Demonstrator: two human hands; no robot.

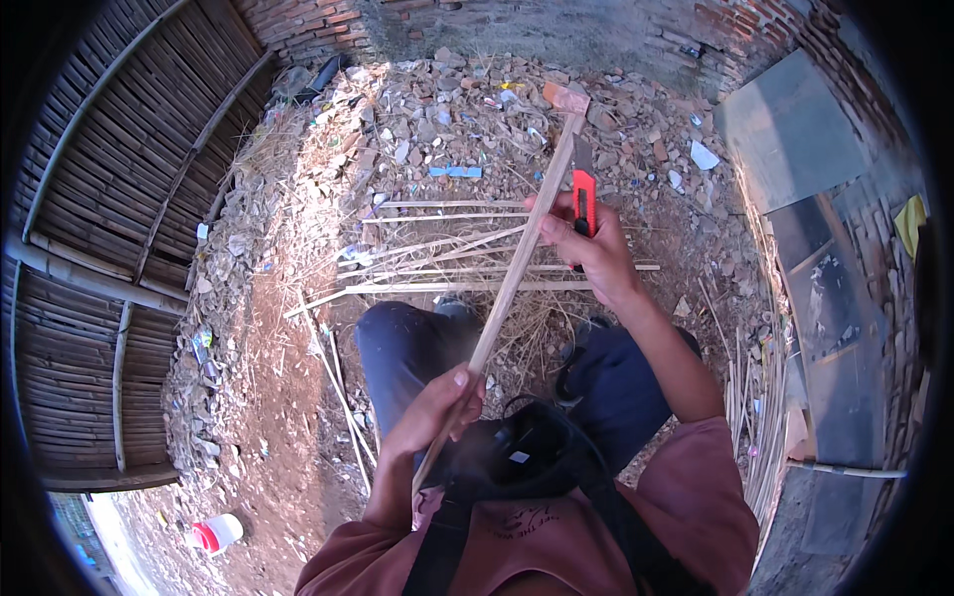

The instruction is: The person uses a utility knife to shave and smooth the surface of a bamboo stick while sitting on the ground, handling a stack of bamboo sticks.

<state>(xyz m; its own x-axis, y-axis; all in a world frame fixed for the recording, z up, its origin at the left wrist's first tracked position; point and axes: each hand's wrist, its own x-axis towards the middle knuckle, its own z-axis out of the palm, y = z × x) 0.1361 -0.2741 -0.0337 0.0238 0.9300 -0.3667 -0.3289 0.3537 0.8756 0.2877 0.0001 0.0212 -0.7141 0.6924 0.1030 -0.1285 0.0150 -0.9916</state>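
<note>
A long pale bamboo strip [515, 268] slants across the middle, from beside my torso up toward the rubble. My left hand [433, 410] is closed around its lower part, above my lap. Higher up, my right hand [599, 250] grips a red utility knife [584, 204] whose grey blade points up, alongside the strip. The thumb and fingers of that hand also touch the strip. Beyond my knees, several thin bamboo strips [452, 287] lie roughly crosswise on the ground; the raised strip and my right hand cover parts of them.
Broken brick and stone rubble [437, 109] spreads to a brick wall [537, 38] at the back. A bamboo slat wall [94, 199] stands on the left. More long strips [740, 417] lie to my right, by leaning grey panels [795, 129]. A red-and-white container [219, 533] sits lower left.
</note>
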